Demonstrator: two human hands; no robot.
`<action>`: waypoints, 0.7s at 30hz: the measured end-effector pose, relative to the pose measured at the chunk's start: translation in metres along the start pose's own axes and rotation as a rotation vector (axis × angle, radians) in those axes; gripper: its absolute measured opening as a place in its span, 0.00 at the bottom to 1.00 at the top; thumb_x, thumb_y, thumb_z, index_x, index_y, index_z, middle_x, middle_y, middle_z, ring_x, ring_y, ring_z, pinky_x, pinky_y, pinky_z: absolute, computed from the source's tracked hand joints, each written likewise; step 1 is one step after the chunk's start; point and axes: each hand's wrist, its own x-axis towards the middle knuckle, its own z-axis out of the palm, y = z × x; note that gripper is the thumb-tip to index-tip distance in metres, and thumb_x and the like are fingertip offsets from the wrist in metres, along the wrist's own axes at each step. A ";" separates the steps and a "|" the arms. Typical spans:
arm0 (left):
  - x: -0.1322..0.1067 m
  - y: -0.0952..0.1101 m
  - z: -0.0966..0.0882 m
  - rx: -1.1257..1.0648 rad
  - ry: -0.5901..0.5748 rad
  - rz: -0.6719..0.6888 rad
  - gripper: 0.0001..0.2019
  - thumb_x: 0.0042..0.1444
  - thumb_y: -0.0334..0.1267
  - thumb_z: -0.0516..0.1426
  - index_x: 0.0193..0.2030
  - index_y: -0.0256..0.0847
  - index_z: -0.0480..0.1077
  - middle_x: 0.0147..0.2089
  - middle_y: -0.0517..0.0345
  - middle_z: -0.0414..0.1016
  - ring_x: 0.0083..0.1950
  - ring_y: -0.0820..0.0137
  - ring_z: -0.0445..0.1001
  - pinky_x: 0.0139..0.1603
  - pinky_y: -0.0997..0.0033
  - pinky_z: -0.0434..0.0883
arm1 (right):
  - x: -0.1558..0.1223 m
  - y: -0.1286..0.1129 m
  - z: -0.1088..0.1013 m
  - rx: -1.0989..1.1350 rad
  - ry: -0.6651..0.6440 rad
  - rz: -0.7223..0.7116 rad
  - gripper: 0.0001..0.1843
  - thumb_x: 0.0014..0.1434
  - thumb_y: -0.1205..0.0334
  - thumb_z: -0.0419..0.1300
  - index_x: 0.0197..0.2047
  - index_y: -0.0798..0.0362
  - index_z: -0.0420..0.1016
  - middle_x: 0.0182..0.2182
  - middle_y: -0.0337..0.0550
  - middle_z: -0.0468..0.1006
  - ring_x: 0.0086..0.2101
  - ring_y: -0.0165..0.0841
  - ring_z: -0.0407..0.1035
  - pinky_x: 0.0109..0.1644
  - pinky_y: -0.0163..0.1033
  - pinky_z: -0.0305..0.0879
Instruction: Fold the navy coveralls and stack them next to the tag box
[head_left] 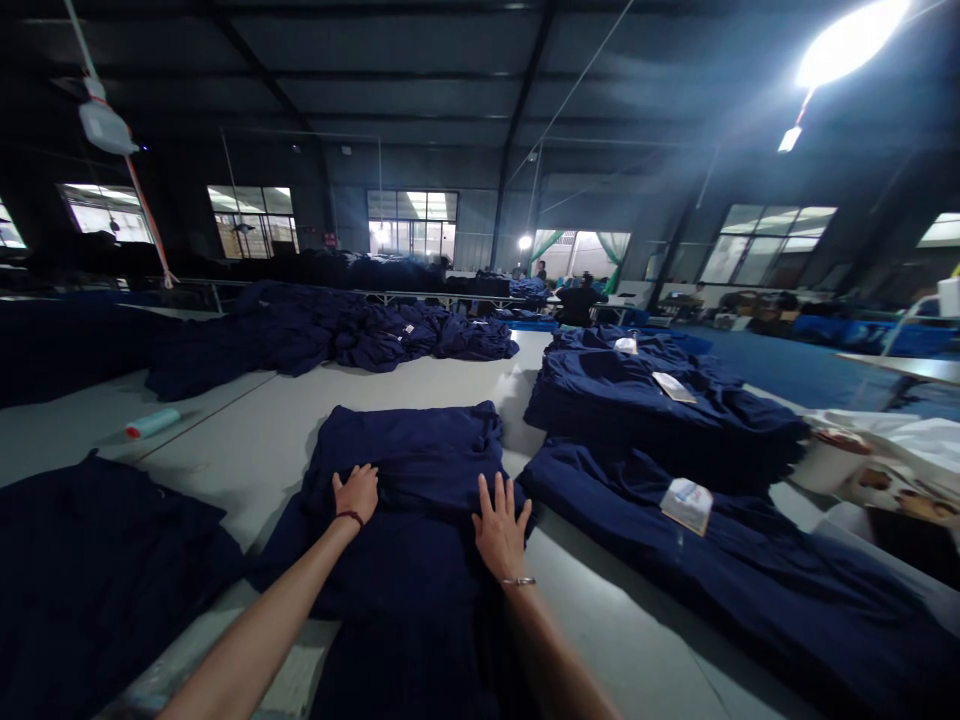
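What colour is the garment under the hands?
The folded cloth garment is navy blue, best seen in the head view.

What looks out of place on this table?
A pale teal roll with a red end lies on the grey table, left of the left hand. Its colour stands out among the navy garments.

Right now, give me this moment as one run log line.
left hand: palm down on navy garment | right hand: spread flat on same garment | beside: navy garment piles, grey table
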 end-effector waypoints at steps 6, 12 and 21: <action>-0.019 0.062 -0.008 -0.053 -0.003 0.506 0.23 0.64 0.47 0.48 0.65 0.49 0.56 0.66 0.58 0.61 0.69 0.64 0.52 0.69 0.51 0.39 | 0.003 0.003 0.004 -0.006 0.091 0.125 0.40 0.55 0.70 0.46 0.70 0.51 0.39 0.69 0.48 0.41 0.67 0.41 0.30 0.66 0.58 0.28; -0.012 0.100 -0.006 -0.185 -0.035 0.331 0.13 0.62 0.34 0.51 0.51 0.48 0.70 0.56 0.59 0.73 0.59 0.66 0.68 0.65 0.56 0.54 | 0.000 0.005 -0.001 -0.007 0.095 0.190 0.41 0.57 0.64 0.47 0.70 0.54 0.35 0.69 0.52 0.39 0.67 0.45 0.27 0.64 0.64 0.27; -0.001 0.091 -0.031 -0.388 0.103 0.005 0.16 0.67 0.40 0.43 0.47 0.45 0.72 0.47 0.56 0.78 0.48 0.67 0.75 0.46 0.72 0.67 | 0.000 0.007 -0.020 0.039 0.188 0.255 0.39 0.60 0.63 0.47 0.70 0.53 0.33 0.66 0.56 0.49 0.65 0.46 0.37 0.64 0.63 0.28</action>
